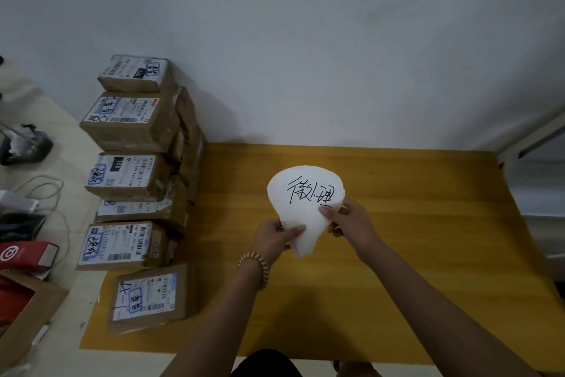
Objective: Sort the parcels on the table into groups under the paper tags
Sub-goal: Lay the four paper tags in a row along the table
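Observation:
Above the yellow table [397,254] I hold a white paper tag [305,193] with black handwriting on it. My left hand [275,236] pinches its lower left edge and my right hand [348,220] pinches its right edge. Several brown cardboard parcels with white shipping labels stand in a column along the table's left edge. The nearest parcel [146,297] lies flat at the front left. Behind it come one parcel [122,245], another [128,178] and, farthest back against the wall, a further parcel [134,74].
A white wall [305,40] closes off the table's far side. Left of the table, on the pale floor, lie cables [46,190], a red package [24,254], an open cardboard box [27,315] and a dark object [24,144].

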